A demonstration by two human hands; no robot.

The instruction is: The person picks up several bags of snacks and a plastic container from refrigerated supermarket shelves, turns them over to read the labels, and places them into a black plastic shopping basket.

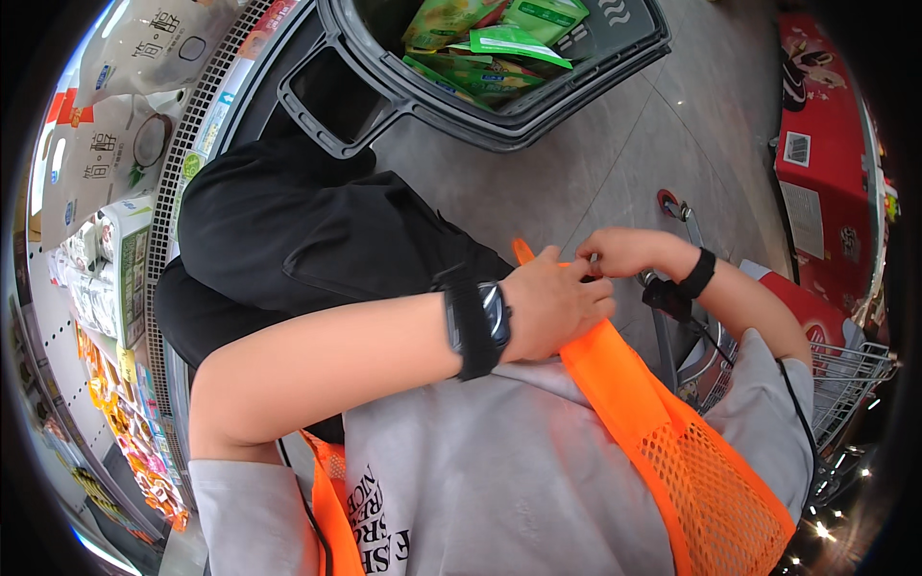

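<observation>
My left hand (558, 302), with a dark watch and a black band at the wrist, is closed over the front edge of an orange mesh safety vest (627, 381). A narrow orange end of the vest sticks out above its knuckles. Close beside its fingertips is my right hand (619, 252), fingers curled; whether it pinches anything is hidden. A black band circles that wrist too, next to a small dark device (666, 299) on a cable. Beyond my knees in black trousers (324, 223) stands a grey plastic basket (497, 137) holding several green packets (511, 43).
Shelves with a perforated edge (169, 187) run along the left, holding pale pouches (108, 144) and small snack packets (130, 425). At right are a large red carton (828, 180) and a wire shopping cart (850, 367). Grey floor tiles (518, 187) lie between.
</observation>
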